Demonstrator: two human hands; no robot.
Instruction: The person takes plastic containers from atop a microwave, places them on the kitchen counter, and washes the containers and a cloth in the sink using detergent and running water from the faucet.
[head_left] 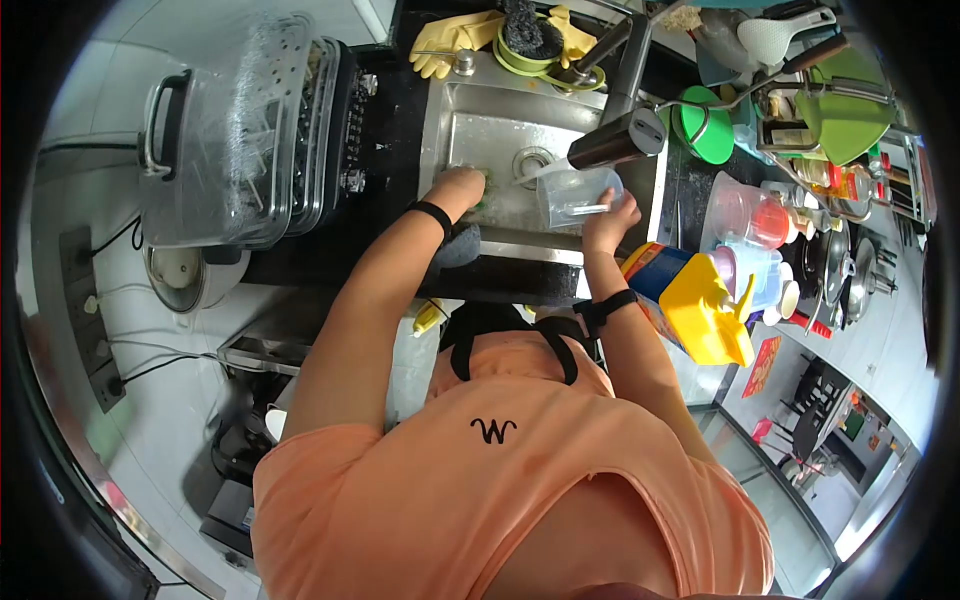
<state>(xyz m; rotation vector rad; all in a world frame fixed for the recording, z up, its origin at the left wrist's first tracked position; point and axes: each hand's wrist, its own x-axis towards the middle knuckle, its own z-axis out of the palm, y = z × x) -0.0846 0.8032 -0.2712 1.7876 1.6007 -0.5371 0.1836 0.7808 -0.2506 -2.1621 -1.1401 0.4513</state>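
My right hand [608, 226] grips a clear plastic container [572, 198] by its side, tilted over the right part of the steel sink [470, 112]. The black tap head [617, 140] hangs just above the container, and a pale streak that looks like water runs from it into the basin. Over the left side of the sink, my left hand [462, 188] is closed with its fingers curled down. Something small and green shows at its fingertips, too little to name. A dark grey cloth [457, 248] lies at the sink's front edge below my left wrist.
A large clear-lidded steamer [230, 150] stands left of the sink. Yellow rubber gloves [450, 42] and a green bowl [520, 62] with a black scrubber sit behind it. A yellow-capped jug [690, 300] is beside my right forearm. Cups [745, 212] and racks crowd the right.
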